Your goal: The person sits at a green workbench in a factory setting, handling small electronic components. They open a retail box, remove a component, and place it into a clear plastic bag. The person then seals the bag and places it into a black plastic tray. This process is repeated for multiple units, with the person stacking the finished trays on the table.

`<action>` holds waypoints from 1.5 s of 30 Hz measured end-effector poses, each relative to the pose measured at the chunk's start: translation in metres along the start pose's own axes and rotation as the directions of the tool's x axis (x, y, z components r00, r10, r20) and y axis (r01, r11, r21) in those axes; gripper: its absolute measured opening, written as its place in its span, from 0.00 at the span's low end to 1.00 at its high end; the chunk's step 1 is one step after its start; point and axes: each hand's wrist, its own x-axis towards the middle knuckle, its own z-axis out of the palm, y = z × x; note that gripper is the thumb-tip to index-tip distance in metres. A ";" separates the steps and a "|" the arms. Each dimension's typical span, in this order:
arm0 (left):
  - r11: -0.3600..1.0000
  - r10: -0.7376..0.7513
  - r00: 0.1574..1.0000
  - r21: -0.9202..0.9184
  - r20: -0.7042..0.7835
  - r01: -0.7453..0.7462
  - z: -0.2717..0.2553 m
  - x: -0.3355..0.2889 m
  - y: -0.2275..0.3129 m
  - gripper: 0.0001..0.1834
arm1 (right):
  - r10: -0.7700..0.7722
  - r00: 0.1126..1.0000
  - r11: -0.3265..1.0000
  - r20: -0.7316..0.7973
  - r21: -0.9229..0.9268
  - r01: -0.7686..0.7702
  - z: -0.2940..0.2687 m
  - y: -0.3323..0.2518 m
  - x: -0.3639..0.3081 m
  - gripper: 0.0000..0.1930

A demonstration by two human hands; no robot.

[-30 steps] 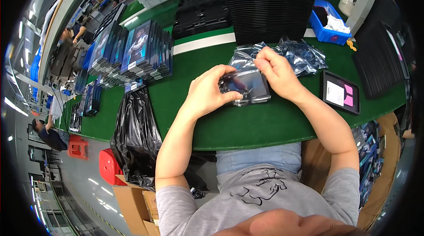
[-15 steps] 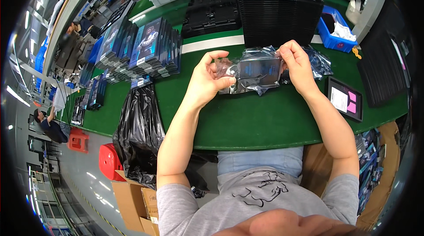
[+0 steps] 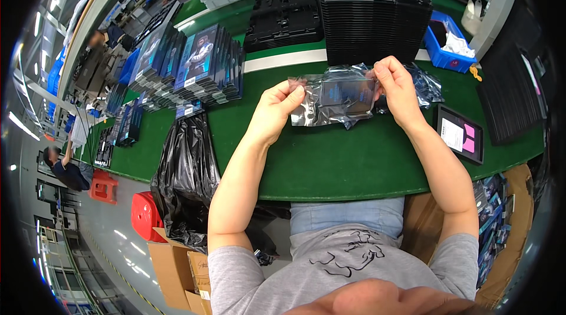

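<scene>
A crinkled, see-through antistatic bag (image 3: 306,112) is held up over the green table, with a dark flat rectangular device (image 3: 344,92) inside it. My left hand (image 3: 277,106) pinches the upper left end of the bag between thumb and fingers. At the bag's upper right end, my right hand (image 3: 394,82) is closed on its edge. The bag is stretched between both hands. Just behind my right hand, more shiny antistatic bags (image 3: 425,86) lie in a heap.
Ahead rises a tall stack of black trays (image 3: 377,26), beside a lower stack (image 3: 283,20). Boxes (image 3: 200,58) are piled at left, above a black plastic bag (image 3: 186,161). At right are a blue bin (image 3: 451,58) and a black tray with pink pads (image 3: 476,156).
My left hand has closed from a loose, spread grasp into a pinch on the bag's left end, which now lies flatter. My right hand has barely moved.
</scene>
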 end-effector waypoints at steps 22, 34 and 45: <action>0.999 0.049 0.986 0.007 -0.161 -0.048 0.006 0.008 -0.009 0.12 | 0.047 0.997 0.997 0.068 0.065 -0.051 0.006 -0.005 -0.005 0.12; 0.294 0.609 0.766 0.837 0.207 -0.460 0.047 -0.003 0.004 0.14 | 0.065 0.975 0.990 0.210 -0.138 -0.037 0.031 -0.014 -0.022 0.12; 0.653 0.214 0.971 0.725 0.103 -0.220 0.046 -0.013 0.012 0.04 | 0.137 0.857 0.964 0.496 -0.267 0.000 0.023 -0.029 -0.019 0.15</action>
